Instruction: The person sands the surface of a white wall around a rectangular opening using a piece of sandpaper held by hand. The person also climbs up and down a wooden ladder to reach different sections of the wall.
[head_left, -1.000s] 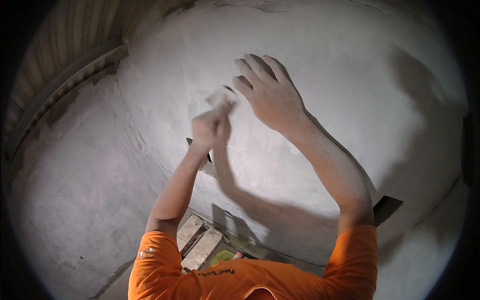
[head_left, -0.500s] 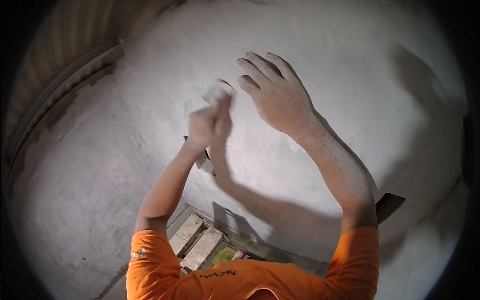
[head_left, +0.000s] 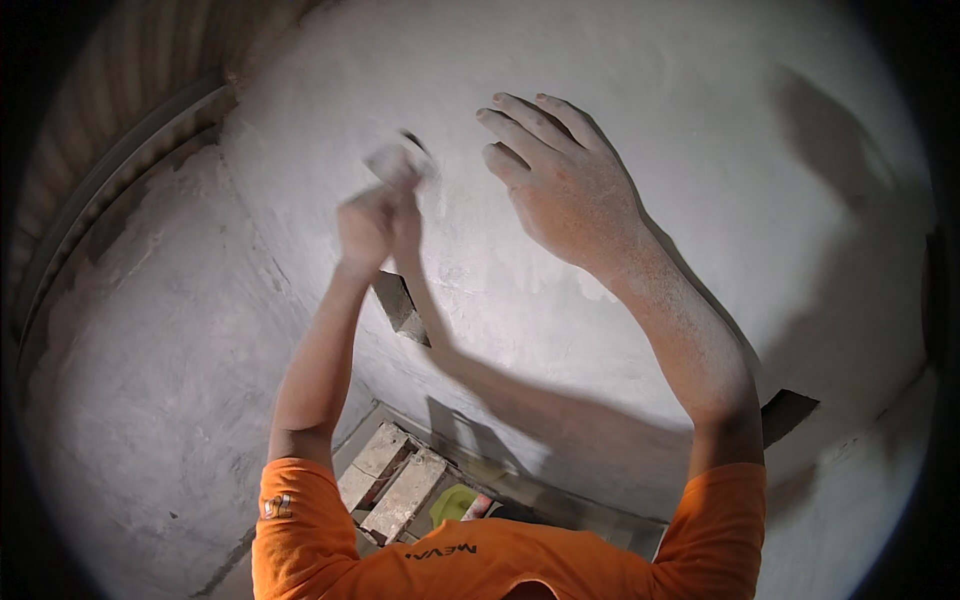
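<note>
My left hand (head_left: 366,228) is closed round the handle of a small tool with a flat, pale blade (head_left: 398,160), which looks like a putty knife or scraper. Motion smears the blade, and the handle is mostly hidden by the fingers. The blade is at the whitish plastered wall (head_left: 680,130); I cannot tell whether it touches. To its right, my right hand (head_left: 575,190) lies spread against the wall, fingers stretched out, holding nothing. Pale dust coats this hand and forearm.
A rectangular opening (head_left: 402,308) in the wall lies below my left hand, and a dark slot (head_left: 788,415) by my right elbow. A second wall (head_left: 170,370) meets it at left. Ribbed sheeting (head_left: 140,80) shows upper left; wooden boards (head_left: 405,492) and a green item (head_left: 452,505) lie below.
My left hand has moved left and slightly up along the wall with the bladed tool. My right hand stays spread on the wall, nearly where it was.
</note>
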